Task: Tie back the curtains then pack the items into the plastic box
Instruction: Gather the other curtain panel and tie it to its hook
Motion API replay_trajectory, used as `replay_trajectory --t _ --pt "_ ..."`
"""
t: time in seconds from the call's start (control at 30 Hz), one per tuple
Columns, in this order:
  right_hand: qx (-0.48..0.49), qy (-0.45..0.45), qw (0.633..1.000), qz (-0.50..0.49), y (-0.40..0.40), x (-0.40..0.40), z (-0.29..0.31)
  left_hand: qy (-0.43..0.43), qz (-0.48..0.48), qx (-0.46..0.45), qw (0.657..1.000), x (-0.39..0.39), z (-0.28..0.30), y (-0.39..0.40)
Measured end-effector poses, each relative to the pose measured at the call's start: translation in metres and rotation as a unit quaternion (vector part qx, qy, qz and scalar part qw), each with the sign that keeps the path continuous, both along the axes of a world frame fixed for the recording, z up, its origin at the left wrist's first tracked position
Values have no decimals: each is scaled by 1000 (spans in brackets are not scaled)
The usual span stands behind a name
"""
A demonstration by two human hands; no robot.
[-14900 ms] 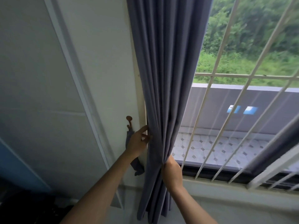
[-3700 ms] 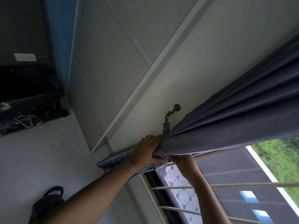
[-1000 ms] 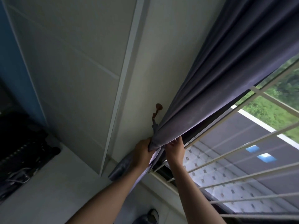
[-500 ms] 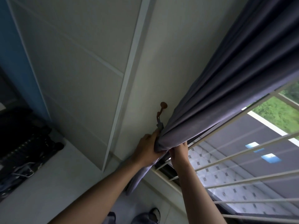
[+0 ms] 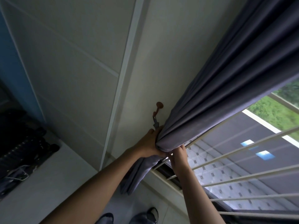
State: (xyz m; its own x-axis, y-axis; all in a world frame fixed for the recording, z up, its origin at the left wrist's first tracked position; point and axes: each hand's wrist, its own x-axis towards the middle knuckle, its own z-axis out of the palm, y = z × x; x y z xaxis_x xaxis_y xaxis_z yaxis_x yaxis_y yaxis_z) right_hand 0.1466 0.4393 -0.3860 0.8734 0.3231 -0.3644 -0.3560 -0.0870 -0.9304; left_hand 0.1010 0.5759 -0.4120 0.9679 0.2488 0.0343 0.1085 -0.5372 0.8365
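Note:
A grey-purple curtain hangs gathered beside the window, and the view is strongly tilted. My left hand grips the bunched curtain from the wall side. My right hand holds the bunch from the window side, fingers under the fold. A brown wall hook sits just above my left hand, with a grey tieback strap hanging from it. The curtain's loose lower end droops below my hands. No plastic box is in view.
A white window grille runs along the right, with a tiled balcony behind it. Dark luggage and cables lie on the floor at the left. My shoes show at the bottom. A white wall strip runs beside the hook.
The bunch of curtain has been drawn tighter and a little nearer the hook. My right hand has slid further under the fold. The view has shifted slightly.

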Motion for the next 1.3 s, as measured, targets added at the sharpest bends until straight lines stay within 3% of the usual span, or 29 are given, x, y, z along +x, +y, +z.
replay_trajectory --t 0.33,0.53,0.7,0.9,1.0,1.1,1.17,1.3 --pt "-22 -32 992 -119 3 6 -8 54 -26 -64 996 -23 12 1" --pt "-26 -7 999 -44 14 -18 14 82 -54 -92 991 -29 25 17" --pt "21 55 998 1 11 -34 20 34 -49 -167 984 -34 31 17" --pt "7 -56 988 143 -7 -33 14 -7 -21 -167 986 -34 27 2" --pt "31 -72 987 142 -7 -34 18 -28 -34 -173 984 -35 25 -8" --pt "17 -65 993 98 -3 -34 16 19 -67 -174 982 -28 28 -1" --pt "3 -72 995 65 1 -37 17 88 -41 -222 970 -22 34 4" --pt "-34 -109 993 29 5 -40 10 140 69 -396 905 -17 31 7"
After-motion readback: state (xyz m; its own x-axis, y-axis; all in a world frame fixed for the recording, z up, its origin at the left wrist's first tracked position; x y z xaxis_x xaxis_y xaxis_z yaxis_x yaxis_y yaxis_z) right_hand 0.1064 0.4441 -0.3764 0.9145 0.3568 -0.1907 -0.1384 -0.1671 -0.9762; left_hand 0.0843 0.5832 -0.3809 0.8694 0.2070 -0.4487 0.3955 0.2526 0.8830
